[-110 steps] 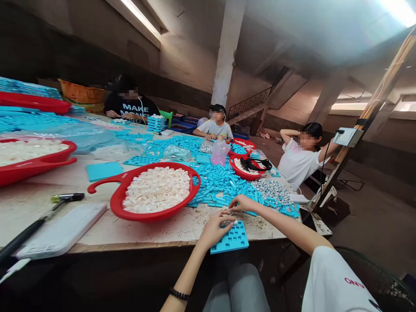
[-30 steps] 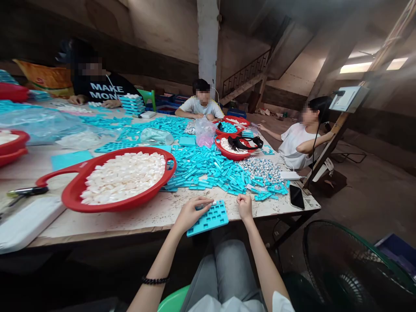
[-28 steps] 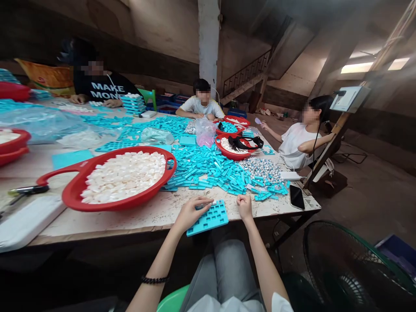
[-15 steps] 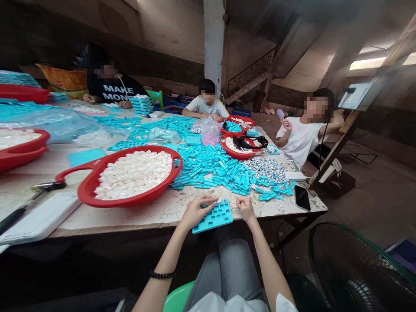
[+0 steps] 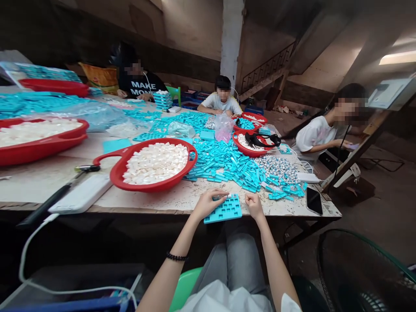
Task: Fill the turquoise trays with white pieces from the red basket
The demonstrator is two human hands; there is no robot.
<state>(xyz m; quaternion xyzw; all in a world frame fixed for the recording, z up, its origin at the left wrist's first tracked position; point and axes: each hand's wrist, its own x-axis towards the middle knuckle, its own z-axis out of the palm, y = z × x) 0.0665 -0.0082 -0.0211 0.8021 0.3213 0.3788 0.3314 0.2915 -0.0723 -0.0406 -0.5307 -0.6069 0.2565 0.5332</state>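
Left hand (image 5: 206, 204) half-curled on blue grid tray (image 5: 227, 210), long axis lying along counter edge (image 5: 175, 209), overhanging it; right hand (image 5: 254, 206) fisted just beside.

The left hand (image 5: 206, 205) rests on the upper edge of a blue tray with rectangular cells (image 5: 224, 209), its fingers (image 5: 216, 197) curled over the cells, and a small white piece shows at the fingertips. The right hand (image 5: 254, 206) sits in a loose fist on the tabletop (image 5: 182, 201), just beside the tray. Beyond them, a red basin (image 5: 152, 187) holds white pieces (image 5: 155, 163), and a spread of loose blue pieces (image 5: 224, 162) lies to its right. A black phone (image 5: 314, 200) lies near the tabletop's edge, and a co-worker (image 5: 320, 136) sits at the far right.
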